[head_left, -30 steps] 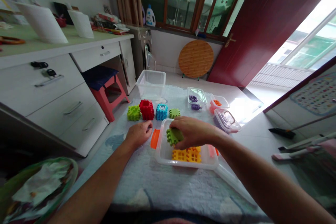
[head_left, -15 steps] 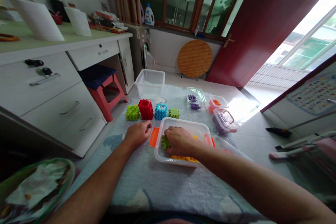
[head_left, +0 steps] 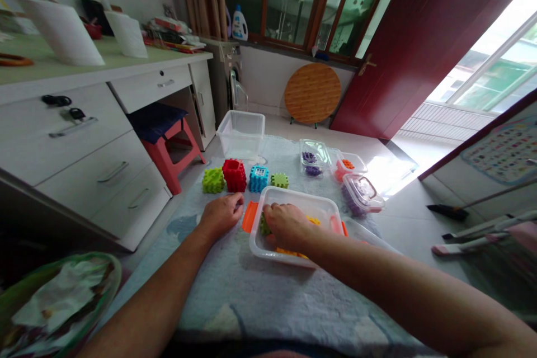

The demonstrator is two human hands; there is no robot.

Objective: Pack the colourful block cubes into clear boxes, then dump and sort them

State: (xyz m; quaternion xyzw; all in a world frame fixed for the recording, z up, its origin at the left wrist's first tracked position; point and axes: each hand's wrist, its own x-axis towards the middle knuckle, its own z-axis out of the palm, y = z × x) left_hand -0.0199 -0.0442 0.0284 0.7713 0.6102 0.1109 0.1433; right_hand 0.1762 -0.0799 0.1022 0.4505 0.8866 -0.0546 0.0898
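A translucent plastic box [head_left: 327,197] with orange clip handles stands before me, yellow interlocking pieces [head_left: 291,253] inside it. My right hand [head_left: 289,226] reaches into this box, its fingers bent over a green interlocking piece [head_left: 265,227] at the left end. Most of that piece is hidden behind the fingers. Left of the box, my left hand [head_left: 222,213] rests on the cloth with its fingers curled in and nothing visible in them. Beyond the hands stand a lime-green block [head_left: 213,180], a red block [head_left: 234,176], a blue block [head_left: 259,179] and a smaller green block [head_left: 279,180].
A clear bin [head_left: 241,128] stands at the far edge of the cloth-covered table [head_left: 251,313]. To the right are lidded boxes with purple pieces [head_left: 312,169] and a tub with orange pieces [head_left: 347,164]. A red stool [head_left: 172,151] and a waste basket [head_left: 113,274] are at the left.
My right hand has shifted slightly and covers more of the green piece in the box. My left hand stays where it was on the cloth.
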